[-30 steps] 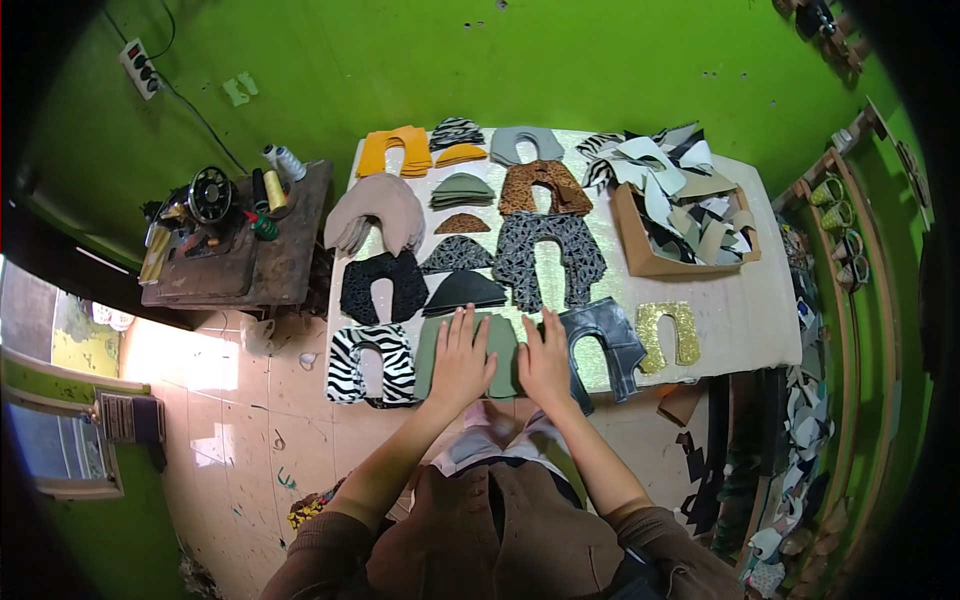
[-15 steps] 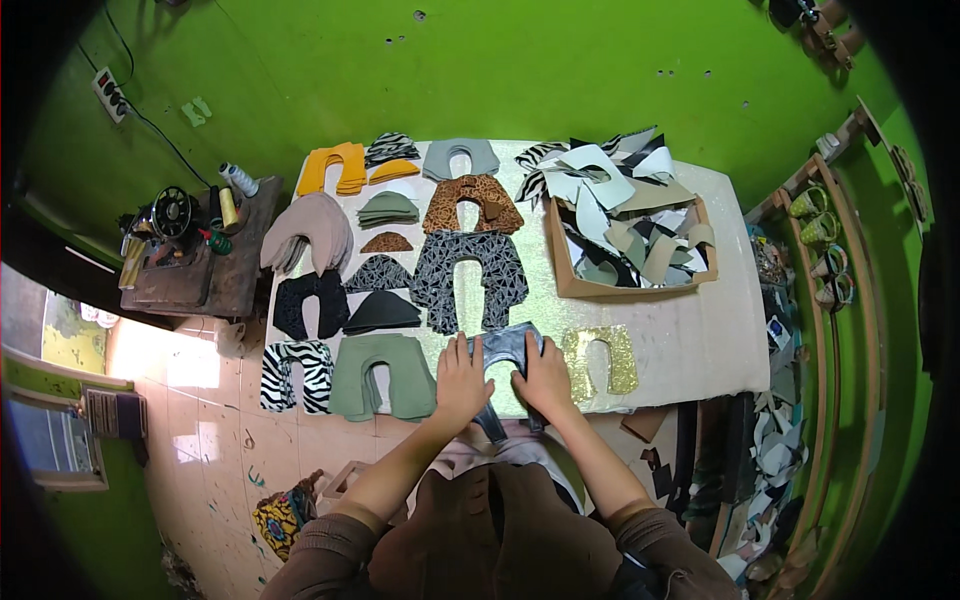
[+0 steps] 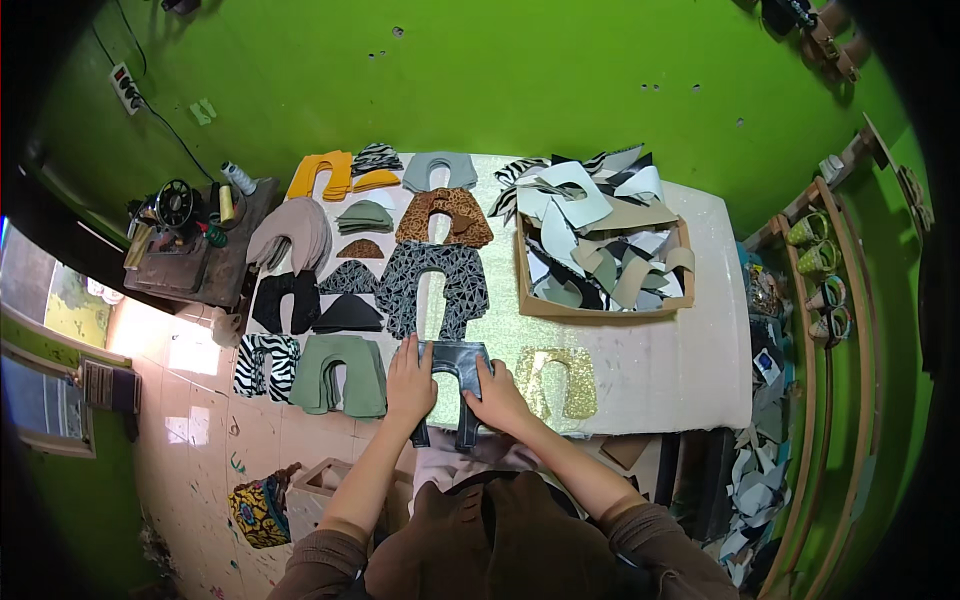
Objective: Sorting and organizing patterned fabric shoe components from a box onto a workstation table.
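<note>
A glossy dark U-shaped piece lies at the table's front edge, its two legs pointing toward me and reaching past the edge. My left hand holds its left side, fingers stretched forward near the top corner. On the other side my right hand grips the right part, its thumb by the inner curve. Just beyond is a black-and-grey patterned U-shaped stack. A green U-shaped stack sits left of my left hand. Right of my right hand rests a glittery gold U-shaped piece.
The table carries more cut stacks at left: zebra-striped, beige, yellow and leopard-print. A cardboard box overflows with scraps. A sewing machine stands at left, a wooden shoe rack at right.
The dark piece now lies flatter and straighter between my hands. Both hands have shifted slightly on it. The whole view has moved, so the table appears farther left.
</note>
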`<state>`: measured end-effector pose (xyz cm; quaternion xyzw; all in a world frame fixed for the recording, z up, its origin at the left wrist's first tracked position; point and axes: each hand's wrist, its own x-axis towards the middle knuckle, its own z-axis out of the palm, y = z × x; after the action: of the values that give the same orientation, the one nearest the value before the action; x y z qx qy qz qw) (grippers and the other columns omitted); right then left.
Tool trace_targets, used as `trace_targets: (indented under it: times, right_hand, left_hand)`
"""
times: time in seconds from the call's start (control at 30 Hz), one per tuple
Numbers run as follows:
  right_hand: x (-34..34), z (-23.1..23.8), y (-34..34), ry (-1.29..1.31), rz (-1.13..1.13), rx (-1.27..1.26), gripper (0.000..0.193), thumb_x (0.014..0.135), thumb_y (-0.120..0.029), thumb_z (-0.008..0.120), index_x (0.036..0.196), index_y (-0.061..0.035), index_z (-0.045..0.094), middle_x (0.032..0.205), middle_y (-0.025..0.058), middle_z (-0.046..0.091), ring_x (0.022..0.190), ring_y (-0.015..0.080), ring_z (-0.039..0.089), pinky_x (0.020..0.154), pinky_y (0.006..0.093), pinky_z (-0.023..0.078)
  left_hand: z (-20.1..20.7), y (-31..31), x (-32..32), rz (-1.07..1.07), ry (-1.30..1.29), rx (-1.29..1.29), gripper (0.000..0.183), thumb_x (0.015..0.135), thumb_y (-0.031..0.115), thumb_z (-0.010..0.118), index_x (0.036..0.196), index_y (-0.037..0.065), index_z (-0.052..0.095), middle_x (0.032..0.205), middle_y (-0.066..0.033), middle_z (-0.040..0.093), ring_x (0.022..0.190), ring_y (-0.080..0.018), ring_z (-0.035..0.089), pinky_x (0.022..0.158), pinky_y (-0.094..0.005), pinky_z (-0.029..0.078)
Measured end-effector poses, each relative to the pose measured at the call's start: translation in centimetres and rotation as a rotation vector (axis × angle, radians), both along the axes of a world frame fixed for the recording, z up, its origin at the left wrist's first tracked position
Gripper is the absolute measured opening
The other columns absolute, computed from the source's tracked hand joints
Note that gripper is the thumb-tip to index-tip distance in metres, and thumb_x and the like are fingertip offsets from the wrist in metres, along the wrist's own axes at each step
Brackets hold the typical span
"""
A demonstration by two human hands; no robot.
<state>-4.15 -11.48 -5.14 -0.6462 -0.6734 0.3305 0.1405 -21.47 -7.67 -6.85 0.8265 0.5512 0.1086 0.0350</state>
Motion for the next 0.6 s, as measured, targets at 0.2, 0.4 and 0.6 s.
trace_targets:
  times: [0.2, 0.4, 0.6]
  right_hand:
    - [0.6, -0.9, 0.2, 0.181, -0.055, -0.002, 0.058, 0.077, -0.024, 0.058, 0.125, 0.0016, 0.039, 0.117, 0.0309, 0.039, 0.107, 0.0451, 0.043, 0.091, 0.0428, 0.039]
    - [1.6, -0.4, -0.2, 0.226, -0.167, 0.111, 0.045, 0.078, -0.019, 0.056, 0.118, -0.0006, 0.048, 0.117, 0.0286, 0.042, 0.103, 0.0419, 0.048, 0.09, 0.0397, 0.04]
    - [4.5, 2.3, -0.1, 0.31, -0.248, 0.339, 0.028, 0.08, -0.01, 0.052, 0.106, -0.0002, 0.054, 0.105, 0.0192, 0.051, 0.095, 0.035, 0.052, 0.083, 0.0374, 0.043]
  left_hand:
    - [1.7, 0.2, 1.8, 0.008, -0.15, -0.139, 0.057, 0.065, 0.004, 0.053, 0.121, 0.001, 0.044, 0.13, -0.0257, 0.033, 0.119, -0.0401, 0.035, 0.098, -0.0446, 0.031]
    - [4.2, 0.8, 4.5, -0.091, -0.277, -0.19, 0.055, 0.066, 0.002, 0.053, 0.12, 0.0, 0.044, 0.129, -0.0257, 0.034, 0.117, -0.0392, 0.036, 0.097, -0.0432, 0.031]
    - [5.0, 2.2, 7.2, -0.261, -0.355, -0.126, 0.05, 0.068, 0.002, 0.051, 0.117, -0.001, 0.045, 0.124, -0.0239, 0.039, 0.113, -0.0391, 0.04, 0.096, -0.0438, 0.033]
